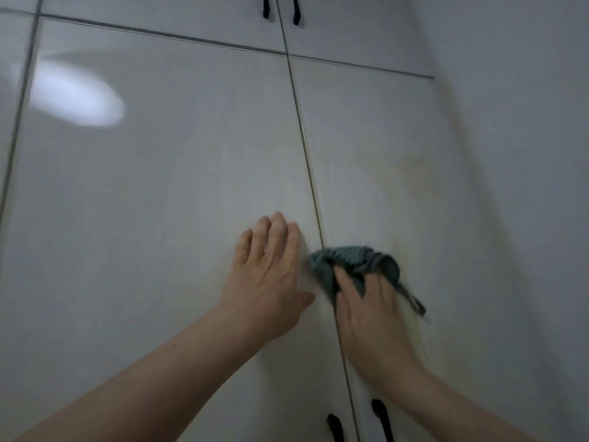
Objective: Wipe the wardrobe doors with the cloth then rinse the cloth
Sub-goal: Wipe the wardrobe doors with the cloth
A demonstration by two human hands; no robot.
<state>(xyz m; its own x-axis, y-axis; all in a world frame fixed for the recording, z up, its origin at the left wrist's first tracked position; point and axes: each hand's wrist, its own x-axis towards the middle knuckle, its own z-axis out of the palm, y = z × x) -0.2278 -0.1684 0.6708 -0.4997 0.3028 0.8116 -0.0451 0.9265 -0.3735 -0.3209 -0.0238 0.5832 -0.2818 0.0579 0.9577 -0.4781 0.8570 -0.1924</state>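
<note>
Left hand [266,275] flat against left door [159,202], fingers straight and together, just left of the seam. Right hand [371,320] gripping bunched cloth [345,261], pressed to right door [382,154] just right of the seam. Black handles [381,419] low on both doors; more at top.

Two bare forearms, sleeveless as far as visible, apparently ringless fingers [277,231].
</note>
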